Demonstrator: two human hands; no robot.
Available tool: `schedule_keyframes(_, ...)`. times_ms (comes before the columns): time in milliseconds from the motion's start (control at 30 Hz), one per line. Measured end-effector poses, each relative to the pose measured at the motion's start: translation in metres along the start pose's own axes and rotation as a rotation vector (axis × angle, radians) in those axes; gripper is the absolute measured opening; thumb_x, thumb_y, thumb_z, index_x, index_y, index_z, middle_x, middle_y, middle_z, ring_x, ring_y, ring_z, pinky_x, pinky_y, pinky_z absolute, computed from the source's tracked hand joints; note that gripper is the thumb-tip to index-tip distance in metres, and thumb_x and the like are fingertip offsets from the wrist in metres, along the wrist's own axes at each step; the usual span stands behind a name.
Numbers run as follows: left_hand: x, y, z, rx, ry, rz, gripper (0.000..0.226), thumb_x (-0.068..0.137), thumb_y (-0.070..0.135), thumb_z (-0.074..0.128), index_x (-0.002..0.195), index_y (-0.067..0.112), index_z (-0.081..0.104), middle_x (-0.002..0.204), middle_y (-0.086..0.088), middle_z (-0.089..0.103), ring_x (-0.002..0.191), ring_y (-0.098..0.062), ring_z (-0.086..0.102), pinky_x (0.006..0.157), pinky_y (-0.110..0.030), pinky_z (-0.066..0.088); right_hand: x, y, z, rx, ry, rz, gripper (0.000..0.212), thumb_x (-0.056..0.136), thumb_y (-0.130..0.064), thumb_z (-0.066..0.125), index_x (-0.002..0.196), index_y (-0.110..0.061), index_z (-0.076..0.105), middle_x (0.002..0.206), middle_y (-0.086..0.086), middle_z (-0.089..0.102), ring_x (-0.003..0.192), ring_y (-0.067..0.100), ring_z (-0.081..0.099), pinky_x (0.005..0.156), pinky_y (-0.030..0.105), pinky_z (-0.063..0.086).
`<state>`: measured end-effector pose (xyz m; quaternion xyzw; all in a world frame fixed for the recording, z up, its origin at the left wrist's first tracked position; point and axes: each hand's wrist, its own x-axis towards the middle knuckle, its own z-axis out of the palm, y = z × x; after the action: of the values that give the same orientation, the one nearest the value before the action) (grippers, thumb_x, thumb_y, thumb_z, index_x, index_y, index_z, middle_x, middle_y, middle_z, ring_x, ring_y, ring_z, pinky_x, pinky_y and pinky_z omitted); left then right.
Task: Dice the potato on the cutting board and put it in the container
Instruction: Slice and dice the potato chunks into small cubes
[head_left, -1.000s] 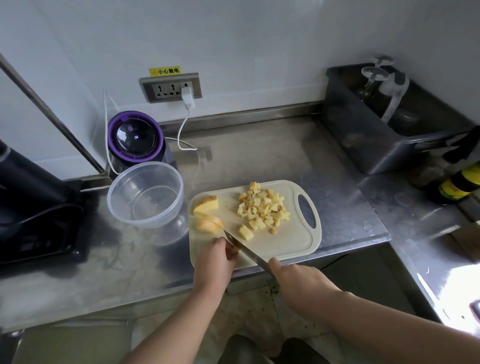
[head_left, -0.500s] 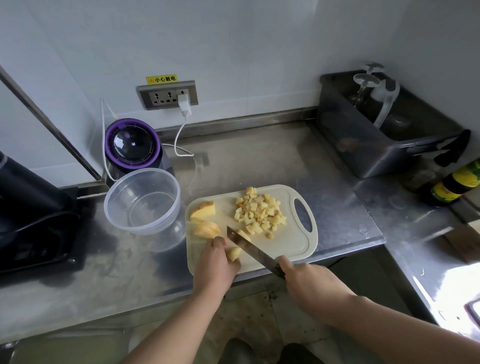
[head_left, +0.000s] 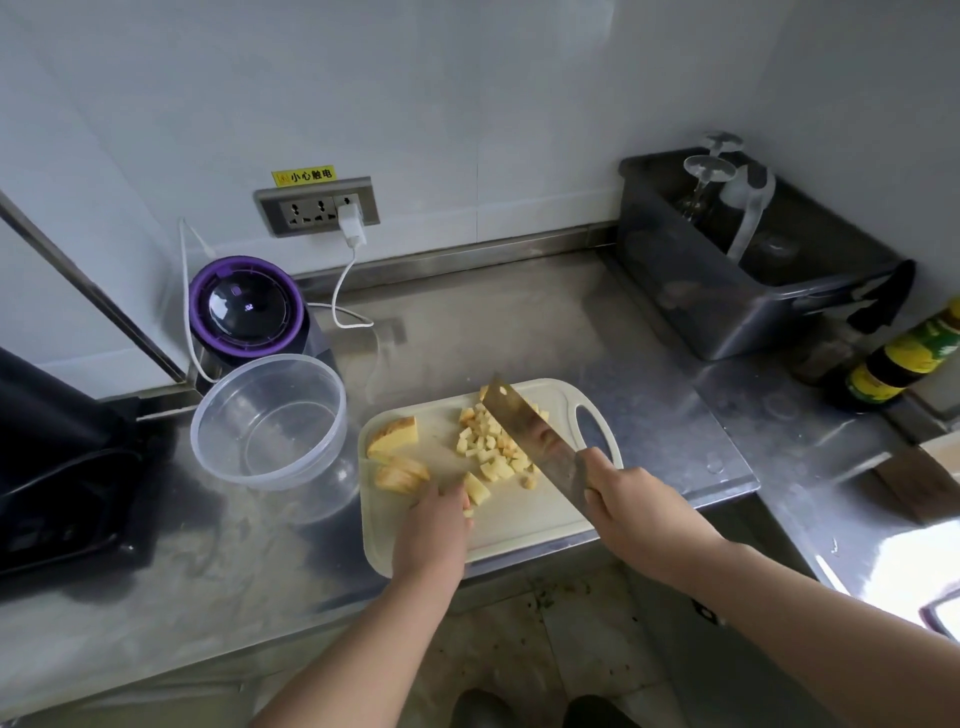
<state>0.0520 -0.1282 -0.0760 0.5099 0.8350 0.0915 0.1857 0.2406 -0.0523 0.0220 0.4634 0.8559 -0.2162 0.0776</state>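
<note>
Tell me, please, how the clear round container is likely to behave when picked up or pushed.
The container looks thin, clear and empty, so it is probably light and may slide easily on the steel counter. Its wide, low shape should resist tipping. The wall may flex under a one-sided grip.

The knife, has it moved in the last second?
Yes. Against the cutting board, the knife has swung from the near edge beside the left hand to the far right, its blade now over the diced potato.
</note>
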Motion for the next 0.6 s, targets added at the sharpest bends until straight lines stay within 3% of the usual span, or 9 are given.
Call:
schedule_keyframes(100,-0.001,-0.002,-0.003,-0.071,0.016,-0.008,0.014,0.096,0.031,0.053,0.106,0.022,0.057,0.104,0.006,0.059,0.088,-0.009,0.059,0.073,-0.02,0.052,0.005,0.005,-0.006,0.061,0.038,0.013,0.042,0.104,-0.022,0.034,0.144,-0.02,0.024,0.081,-0.005,0.049,0.051,0.004,0.044,0.044,0.015,0.03)
schedule_keyframes(167,0.0,0.001,-0.011,-0.195,0.065,-0.015,0.014,0.094,0.03,0.058,0.105,0.023,0.059,0.1,0.01,0.059,0.086,-0.005,0.055,0.065,-0.013,0.044,0.008,0.008,-0.009,0.079,0.054,0.02,0.045,0.104,-0.024,0.034,0.147,-0.02,0.022,0.085,-0.005,0.05,0.054,0.004,0.046,0.045,0.013,0.031)
schedule_keyframes(233,0.011,0.01,-0.023,-0.308,0.124,-0.013,0.017,0.091,0.028,0.062,0.108,0.022,0.061,0.101,0.01,0.057,0.087,-0.005,0.054,0.067,-0.012,0.04,0.011,0.011,-0.012,0.086,0.064,0.031,0.044,0.104,-0.024,0.033,0.147,-0.02,0.023,0.081,-0.007,0.051,0.054,0.005,0.048,0.045,0.012,0.03)
schedule_keyframes(367,0.049,0.033,-0.042,-0.367,0.175,0.035,0.021,0.092,0.024,0.062,0.111,0.016,0.061,0.108,0.003,0.057,0.091,-0.012,0.054,0.074,-0.021,0.042,0.015,0.011,-0.015,0.094,0.074,0.057,0.035,0.104,-0.02,0.032,0.139,-0.015,0.031,0.065,-0.012,0.041,0.05,0.006,0.045,0.042,0.015,0.026)
schedule_keyframes(600,0.066,0.02,-0.041,-0.373,0.096,0.119,0.032,0.091,0.017,0.063,0.124,0.018,0.061,0.122,-0.001,0.055,0.108,-0.018,0.059,0.091,-0.029,0.048,0.017,0.017,-0.014,0.087,0.049,0.058,0.04,0.104,-0.021,0.031,0.143,-0.017,0.026,0.074,-0.004,0.052,0.056,0.012,0.054,0.046,0.022,0.038)
